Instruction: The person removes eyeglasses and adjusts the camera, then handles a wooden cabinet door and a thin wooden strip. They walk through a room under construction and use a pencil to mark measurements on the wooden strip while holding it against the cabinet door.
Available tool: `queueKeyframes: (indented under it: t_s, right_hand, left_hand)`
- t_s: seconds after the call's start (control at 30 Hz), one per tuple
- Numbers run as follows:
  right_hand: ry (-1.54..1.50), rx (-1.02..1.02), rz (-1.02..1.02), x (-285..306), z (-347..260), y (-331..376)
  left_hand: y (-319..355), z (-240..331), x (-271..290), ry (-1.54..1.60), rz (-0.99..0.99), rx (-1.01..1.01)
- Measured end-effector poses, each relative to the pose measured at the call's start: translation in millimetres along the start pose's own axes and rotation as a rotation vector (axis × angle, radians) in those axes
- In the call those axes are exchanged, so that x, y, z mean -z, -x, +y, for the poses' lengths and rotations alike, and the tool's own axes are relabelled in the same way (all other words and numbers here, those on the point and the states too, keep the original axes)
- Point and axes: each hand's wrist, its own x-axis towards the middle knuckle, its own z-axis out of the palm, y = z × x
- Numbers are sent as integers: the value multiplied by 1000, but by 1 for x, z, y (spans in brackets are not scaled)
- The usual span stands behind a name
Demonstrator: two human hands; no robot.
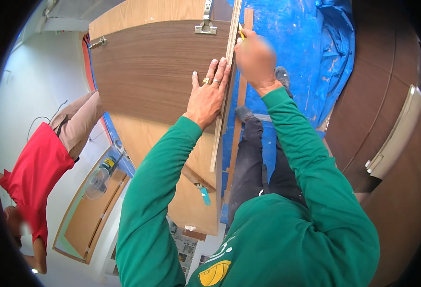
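Observation:
A dark brown wood-grain panel with a pale raw edge lies on a light wooden board. My left hand, with rings on it, rests flat on the panel, fingertips near its right edge. Just past that edge my right hand is closed around a thin yellow pencil, its tip end close to the panel's edge. Part of this hand is smeared. A metal cabinet hinge is fitted at the panel's far side, and another hinge at its left corner.
A tool with a teal end lies on the light board near me. Blue sheeting covers the floor by my feet. At the left stands a person in a red shirt, near a fan. Large brown panels are on the right.

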Motion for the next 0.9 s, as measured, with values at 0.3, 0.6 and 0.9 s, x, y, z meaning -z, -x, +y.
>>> queueKeyframes:
  t_s: [0.3,0.6,0.9]
  right_hand:
    - [121,87,-90,11,-10,24]
    - [229,199,-5,5,-6,10]
    - [186,202,-76,19,-17,41]
  left_hand:
    - [1,0,-9,-52,62,-21]
    - [1,4,0,-45,4,-5]
    - [2,3,-4,-22,16,-2]
